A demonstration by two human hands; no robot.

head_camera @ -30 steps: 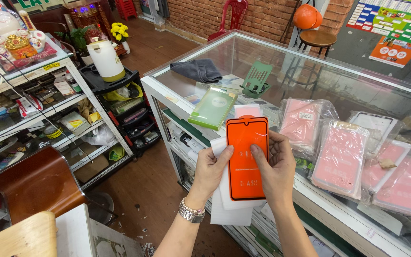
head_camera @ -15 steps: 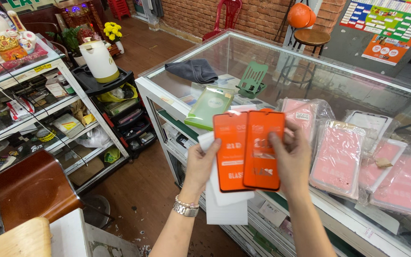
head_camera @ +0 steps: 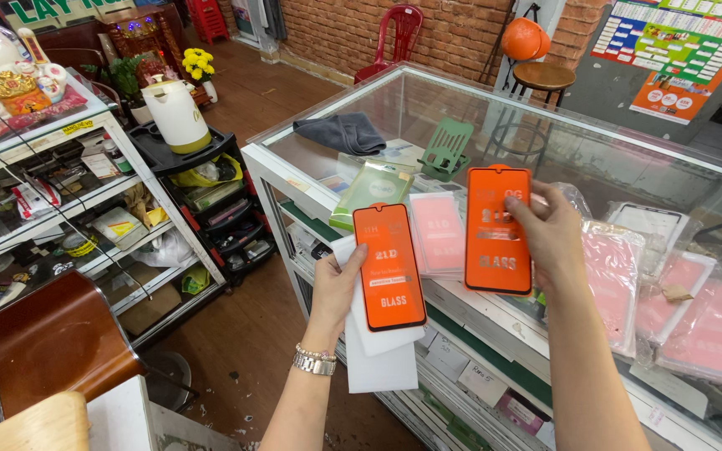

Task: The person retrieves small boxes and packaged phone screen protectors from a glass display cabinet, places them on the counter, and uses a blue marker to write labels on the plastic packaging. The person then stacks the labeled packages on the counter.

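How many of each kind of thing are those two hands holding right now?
Orange screen protectors: 2, one in the left hand at, one in the right hand at
White sleeves under the left one: 2
Total: 4

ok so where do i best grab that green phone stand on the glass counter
Take the green plastic phone stand by its slatted upright back panel, pinching the two side edges from above. It stands tilted on the glass display counter, beside a folded grey cloth, and its top rises free of both.
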